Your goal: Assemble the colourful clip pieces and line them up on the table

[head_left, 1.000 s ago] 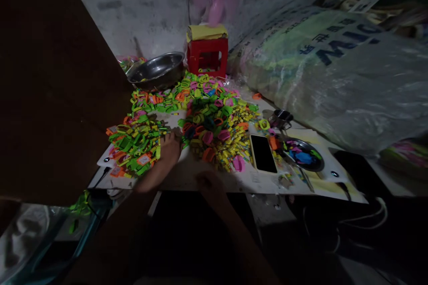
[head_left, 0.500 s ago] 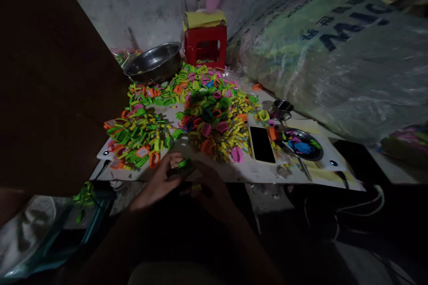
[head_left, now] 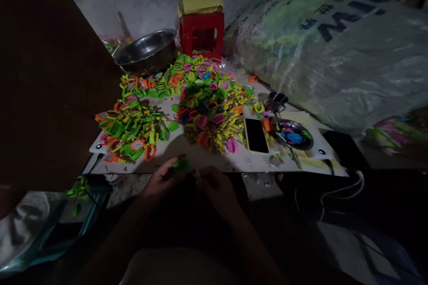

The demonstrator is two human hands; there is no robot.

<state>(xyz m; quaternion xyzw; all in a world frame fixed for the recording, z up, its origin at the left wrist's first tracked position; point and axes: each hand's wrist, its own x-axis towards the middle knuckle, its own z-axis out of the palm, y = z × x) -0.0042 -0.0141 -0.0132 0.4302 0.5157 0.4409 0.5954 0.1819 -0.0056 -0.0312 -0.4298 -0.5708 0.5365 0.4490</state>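
Observation:
Near the table's front edge, my left hand point(head_left: 159, 183) is closed on a green plastic band point(head_left: 181, 164), which looks like a toy watch. My right hand point(head_left: 216, 188) pinches a small yellow piece point(head_left: 196, 173) just to the right of the green band. Shadow hides whether the two pieces touch. Beyond the hands lies a heap of small yellow pieces point(head_left: 230, 127), with pink, orange and green bands on its left part. Another pile of mostly green and orange bands point(head_left: 132, 127) is at the left.
A phone point(head_left: 257, 136) and a metal dish with coloured pieces point(head_left: 304, 144) lie at the right, a metal cup point(head_left: 276, 101) behind them. At the back stand a steel basin point(head_left: 147, 49) and a red stool point(head_left: 202, 31). A large plastic sack point(head_left: 317, 58) bulges over the right side.
My right hand has come lower and its fingertips now hold the yellow piece beside the green band. The camera view has shifted slightly, so the table sits higher and further left.

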